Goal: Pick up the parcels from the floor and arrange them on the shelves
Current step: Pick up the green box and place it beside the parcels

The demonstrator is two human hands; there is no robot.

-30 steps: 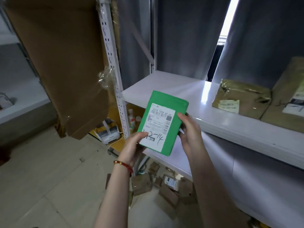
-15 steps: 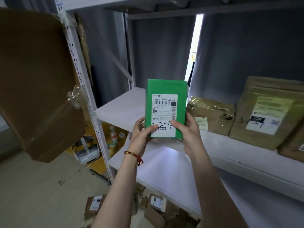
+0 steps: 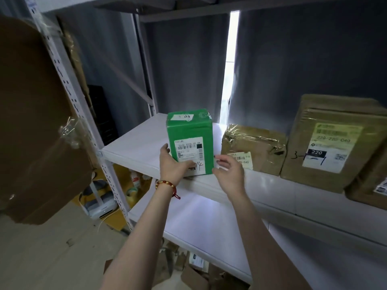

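Parcel [image 3: 189,143] now upright on shelf [image 3: 134,147]

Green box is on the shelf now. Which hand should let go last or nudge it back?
Left, probably. The left hand rests against the green cardboard box at its lower left edge, while the right hand is open and apart from it, beside the tape-wrapped brown parcel.

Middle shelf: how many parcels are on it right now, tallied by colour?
Green: 1, the green box, upright at the left, left hand on it.
Brown: 3, the taped box, the big box, and a third parcel cut off at the right edge.
Total: 4 in view.
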